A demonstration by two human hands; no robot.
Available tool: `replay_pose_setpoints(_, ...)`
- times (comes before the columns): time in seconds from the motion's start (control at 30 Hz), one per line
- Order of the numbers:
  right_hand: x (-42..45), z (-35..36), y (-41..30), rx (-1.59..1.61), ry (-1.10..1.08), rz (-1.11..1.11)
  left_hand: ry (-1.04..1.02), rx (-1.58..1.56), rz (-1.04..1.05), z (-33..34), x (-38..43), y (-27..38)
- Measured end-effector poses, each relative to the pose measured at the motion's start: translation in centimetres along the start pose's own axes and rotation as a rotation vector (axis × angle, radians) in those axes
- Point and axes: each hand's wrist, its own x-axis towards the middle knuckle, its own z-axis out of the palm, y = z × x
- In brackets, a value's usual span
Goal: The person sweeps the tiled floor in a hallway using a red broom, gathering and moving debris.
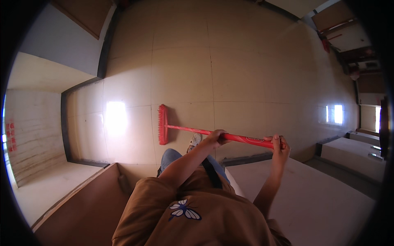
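A red push broom point(165, 124) with red bristles lies across my front, its head on the tiled floor to the left and its bristles facing left. Its red handle runs to the right and up towards me. Around the middle of the handle my left hand point(218, 137) is closed. My right hand point(279, 145) grips the handle near its far right end, fingers wrapped over the top. A shoe point(195, 140) shows just under the handle, beside my left forearm.
Large glossy tiles point(181, 73) cover the floor. Dark skirting point(65, 123) edges a recess at left. A wooden door point(89, 206) stands at lower left, a white wall point(295, 196) at lower right. Furniture and red items point(325, 44) are at upper right.
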Motion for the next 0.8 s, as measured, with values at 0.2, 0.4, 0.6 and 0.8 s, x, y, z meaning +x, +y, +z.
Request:
replay_pose_setpoints(0.2,1.1,-2.1,-5.9,-0.092,0.18,-0.095,-0.397,-0.141,0.071,6.6,3.4,-1.3)
replay_pose_setpoints(0.4,-0.8,1.1,-11.0,-0.19,0.167,-0.402,-0.706,-0.16,0.117,11.1,2.6,3.3)
replay_pose_setpoints(0.6,-5.2,2.0,-13.5,-0.178,0.165,-0.511,-0.717,-0.234,0.148,11.3,-3.1,4.3)
replay_pose_setpoints(0.8,-8.0,4.4,-14.4,-0.063,-0.061,-0.418,-0.563,-0.284,0.293,2.2,-10.4,5.1)
